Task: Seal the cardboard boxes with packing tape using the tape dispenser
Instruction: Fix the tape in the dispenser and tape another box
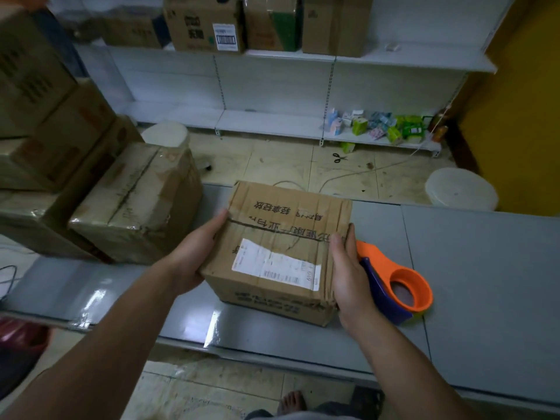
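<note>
the left hand (194, 253) and right hand (353, 277) each clamp a side of the cardboard box (281, 234) on the grey tabletop (485, 268). each grip is closed on cardboard, thumb over the top edge, likely squaring the box so its seam faces up for taping. the tape dispenser (400, 286) lies at the box's 3 o'clock, just beside the right hand. taped boxes (130, 207) stand at 10 o'clock. scissors (340, 158) lie on the floor toward 1 o'clock.

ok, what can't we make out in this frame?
Head view:
- tape dispenser: one end hidden behind right hand.
- cardboard box: shipping label print too small.
- left hand: fingers hidden against box's left side.
- stacked boxes, far left: blurred, cut by frame edge.
</note>
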The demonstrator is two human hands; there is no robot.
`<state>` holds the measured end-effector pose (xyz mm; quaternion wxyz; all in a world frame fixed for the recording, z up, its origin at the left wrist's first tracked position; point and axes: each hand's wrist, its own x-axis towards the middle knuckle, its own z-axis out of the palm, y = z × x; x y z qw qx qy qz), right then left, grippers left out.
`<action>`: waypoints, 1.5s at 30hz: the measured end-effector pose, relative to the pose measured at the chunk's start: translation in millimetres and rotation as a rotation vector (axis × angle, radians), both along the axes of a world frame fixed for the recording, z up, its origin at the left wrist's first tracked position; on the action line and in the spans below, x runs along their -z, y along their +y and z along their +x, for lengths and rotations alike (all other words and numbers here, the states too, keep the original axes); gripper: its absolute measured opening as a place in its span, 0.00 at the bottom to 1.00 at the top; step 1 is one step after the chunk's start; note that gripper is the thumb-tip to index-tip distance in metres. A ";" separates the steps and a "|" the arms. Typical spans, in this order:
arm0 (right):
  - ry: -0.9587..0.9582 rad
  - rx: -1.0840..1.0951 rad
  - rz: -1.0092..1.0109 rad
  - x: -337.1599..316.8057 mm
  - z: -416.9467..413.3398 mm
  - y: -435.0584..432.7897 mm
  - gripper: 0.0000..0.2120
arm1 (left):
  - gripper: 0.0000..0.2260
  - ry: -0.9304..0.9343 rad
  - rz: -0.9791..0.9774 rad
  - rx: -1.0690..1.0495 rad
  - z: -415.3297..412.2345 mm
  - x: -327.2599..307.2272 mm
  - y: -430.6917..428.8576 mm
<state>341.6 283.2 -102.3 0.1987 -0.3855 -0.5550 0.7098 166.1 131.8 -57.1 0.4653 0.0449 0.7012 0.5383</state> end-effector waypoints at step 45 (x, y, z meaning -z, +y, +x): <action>-0.113 -0.137 0.127 -19.6 1.2 14.7 0.27 | 0.12 0.662 -0.220 0.052 14.9 -6.6 26.1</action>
